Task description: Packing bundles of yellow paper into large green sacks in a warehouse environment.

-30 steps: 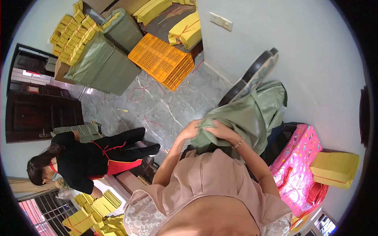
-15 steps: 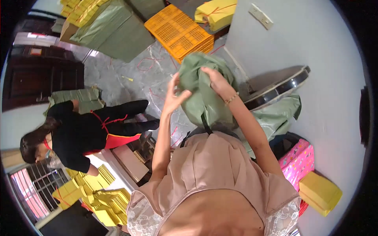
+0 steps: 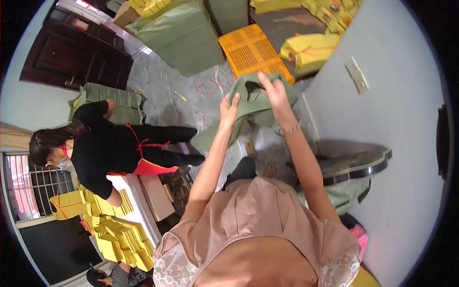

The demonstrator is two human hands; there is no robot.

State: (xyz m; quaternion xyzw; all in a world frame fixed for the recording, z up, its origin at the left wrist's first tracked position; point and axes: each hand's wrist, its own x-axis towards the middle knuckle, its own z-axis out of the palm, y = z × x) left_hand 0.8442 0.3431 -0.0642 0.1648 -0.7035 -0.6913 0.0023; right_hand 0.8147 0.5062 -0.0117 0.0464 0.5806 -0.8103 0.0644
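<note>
A green sack (image 3: 256,106) hangs open-mouthed in front of me, its loose body trailing down and left toward the floor. My left hand (image 3: 229,111) is closed on the left side of its rim, thumb on top. On the far right side of the rim, my right hand (image 3: 277,94) grips the material, with the thumb up and the other fingers partly hidden behind the cloth. The mouth of the sack gapes between both hands. Its lower end is partly hidden behind my left forearm.
An orange plastic crate stack (image 3: 253,50) stands ahead, with tied yellow bundles (image 3: 311,50) beside it. A dark-edged round tabletop (image 3: 356,165) leans at the right wall. On the left a co-worker (image 3: 110,138) bends over a table of yellow stacks (image 3: 122,234). Large green-wrapped packages (image 3: 179,36) stand beyond.
The bunched sack is now spread, its mouth open between my hands. My view has turned rightward, bringing more yellow bundles and another person at the lower left into sight.
</note>
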